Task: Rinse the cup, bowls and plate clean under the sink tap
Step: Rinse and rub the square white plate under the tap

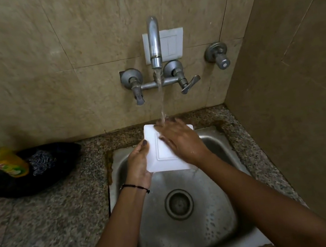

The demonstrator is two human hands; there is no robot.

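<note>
1. Dish-soap bottle [8, 161] and steel scrubber [42, 161] lie well left of the fingers.
2. Left hand [137, 163] clamps the square white plate [163, 155] by its left rim, thumb on top and fingers hidden beneath.
3. Right hand [181, 139] lies flat on the plate's face, fingers straight, fingertips under the stream from the tap [153, 41].
4. Held over the sink [226, 220], the plate looks rigid, wet, slippery and probably breakable. A rim grip seems safest.

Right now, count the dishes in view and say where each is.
1. The plate is over the sink, under the running tap, gripped by the left hand, the right hand flat on it. Others may be out of view.
</note>
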